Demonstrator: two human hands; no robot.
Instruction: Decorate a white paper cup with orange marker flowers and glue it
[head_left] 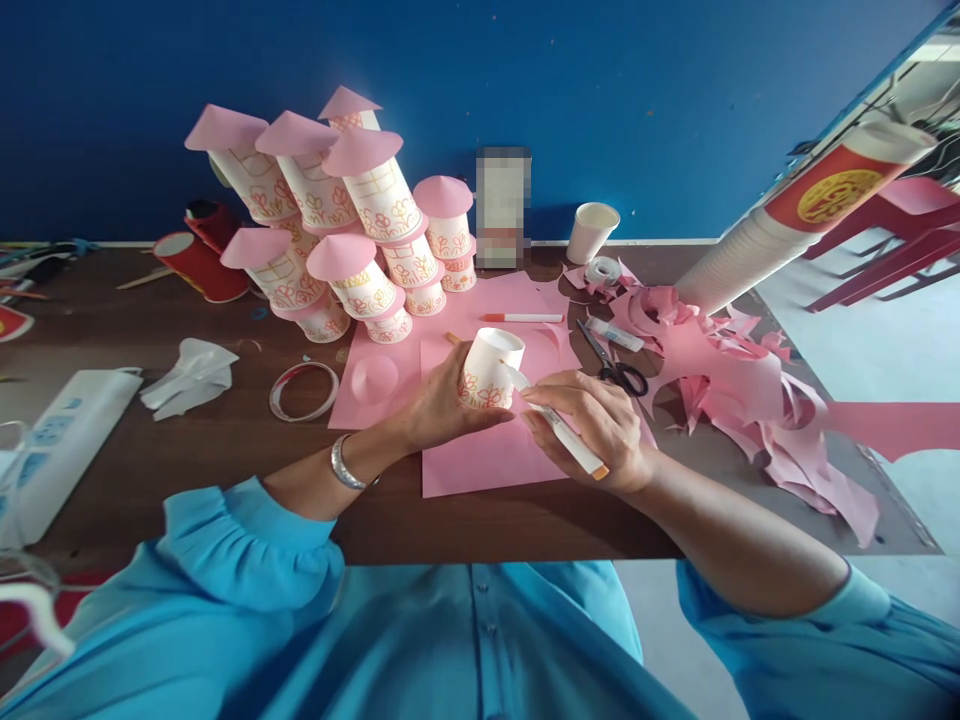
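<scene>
My left hand point(446, 400) is wrapped round a white paper cup point(491, 358) with red and orange flowers drawn round its lower part. In my right hand point(592, 425) is a white marker pen point(568, 440) with an orange end, its tip at the side of the cup. Both hands are above pink paper sheets point(465, 470) on the brown table point(375, 525). Behind the cup lies another white marker with a red-orange cap point(523, 318). Black-handled scissors point(622, 376) lie just beyond my right hand.
Several decorated cup towers point(367, 200) with pink cone roofs stand at the back left. A tape roll point(304, 391), crumpled plastic point(191, 378) and a power strip point(67, 450) lie left. Right are pink scraps point(697, 355), a long cup stack point(757, 255) and a lone cup point(592, 232).
</scene>
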